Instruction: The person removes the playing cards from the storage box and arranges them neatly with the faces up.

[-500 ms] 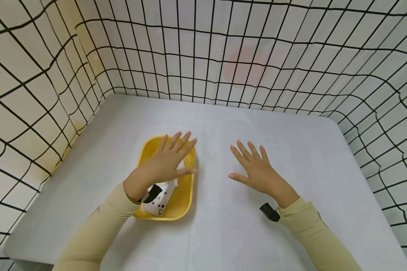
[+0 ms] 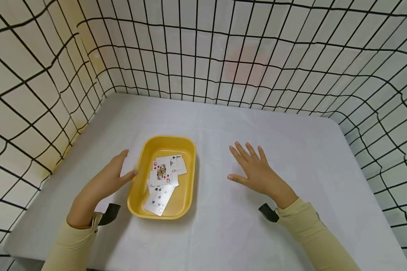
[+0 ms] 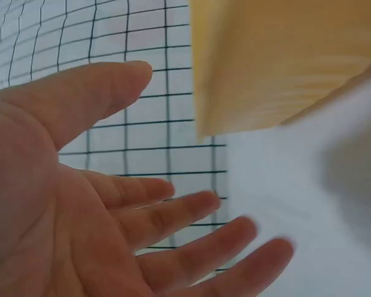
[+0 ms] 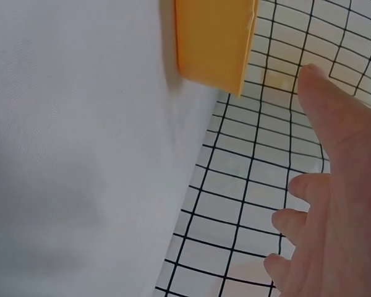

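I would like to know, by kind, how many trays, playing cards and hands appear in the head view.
Yellow tray: 1
Playing cards: at least 4; overlap hides the exact count
Left hand and right hand: 2
Total: at least 7

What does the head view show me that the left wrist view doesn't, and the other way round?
Only the head view: the face-up playing cards lying inside the yellow tray, and the right hand with its fingers spread.

Only the left wrist view: the palm side of the left hand, open with the fingers apart, and a close side-on look at the tray's outer wall.

Both: the left hand, the tray, part of the white table surface and the dark wire grid.
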`<action>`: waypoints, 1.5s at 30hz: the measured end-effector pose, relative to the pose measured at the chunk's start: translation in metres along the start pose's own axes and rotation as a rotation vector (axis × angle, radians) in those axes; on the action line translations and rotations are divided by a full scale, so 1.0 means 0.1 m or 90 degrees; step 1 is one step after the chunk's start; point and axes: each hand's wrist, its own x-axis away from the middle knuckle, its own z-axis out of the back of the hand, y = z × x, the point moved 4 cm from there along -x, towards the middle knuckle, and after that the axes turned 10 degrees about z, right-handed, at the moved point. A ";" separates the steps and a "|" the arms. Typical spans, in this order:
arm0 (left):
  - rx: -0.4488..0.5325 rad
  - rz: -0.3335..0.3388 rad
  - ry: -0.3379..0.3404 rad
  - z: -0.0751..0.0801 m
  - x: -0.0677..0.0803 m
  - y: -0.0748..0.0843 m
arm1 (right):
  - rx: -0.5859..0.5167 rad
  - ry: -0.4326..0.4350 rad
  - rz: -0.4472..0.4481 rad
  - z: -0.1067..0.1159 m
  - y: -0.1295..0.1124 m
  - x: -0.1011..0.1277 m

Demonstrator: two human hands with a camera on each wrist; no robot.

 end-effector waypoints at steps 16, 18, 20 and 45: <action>0.253 0.111 -0.030 -0.36 0.06 -0.20 | 0.002 0.022 0.115 0.19 -0.41 -0.57; 0.257 0.110 -0.029 -0.37 0.07 -0.20 | 0.011 0.014 0.137 0.20 -0.57 -0.77; 0.260 0.107 -0.026 -0.37 0.09 -0.21 | 0.016 -0.001 0.160 0.21 -0.74 -0.97; 0.254 0.106 0.006 -0.44 0.16 -0.23 | 0.082 -0.259 0.070 -0.78 -1.37 -1.93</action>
